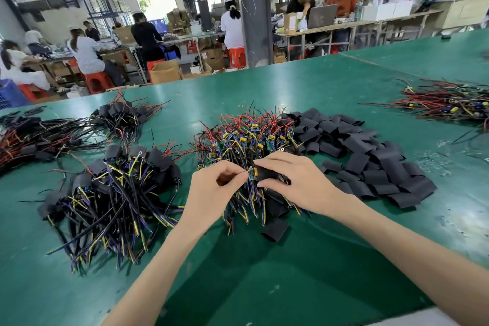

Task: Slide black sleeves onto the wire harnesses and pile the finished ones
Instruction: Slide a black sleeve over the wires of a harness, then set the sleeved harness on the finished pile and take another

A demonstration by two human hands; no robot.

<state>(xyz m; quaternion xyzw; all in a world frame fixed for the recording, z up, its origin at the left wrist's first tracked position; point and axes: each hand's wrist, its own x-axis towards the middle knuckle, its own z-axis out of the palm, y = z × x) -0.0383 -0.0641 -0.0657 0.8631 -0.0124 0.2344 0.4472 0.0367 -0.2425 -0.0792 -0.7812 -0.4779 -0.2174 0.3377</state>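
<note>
I judged the job well underway but far from over. On the left of the table (330, 82) lay a finished pile (113, 193) of harnesses wearing their black covers, with a far pile (121, 116) of the same behind it. Dead ahead a bare heap (246, 137) of red, yellow and black wires with small boards waited, and just beside it on the right sat the loose sleeves (370, 159), a large stock. A further bundle (444, 103) lay well apart at far right, and it looked unsleeved to me. So plenty was left.

The harness (252, 174) in work was held just above the bare heap's near edge, between my hands. My left hand (215, 185) was curled, thumb and forefinger pinching the harness at its board end, the other fingers tucked in. My right hand (291, 180) came in from the right, palm down, fingers bent over one sleeve (267, 174) with the thumb underneath, gripping it. The board sat right at the sleeve's mouth. I could not tell whether it had entered. I took this as the threading step, with piling to follow.
</note>
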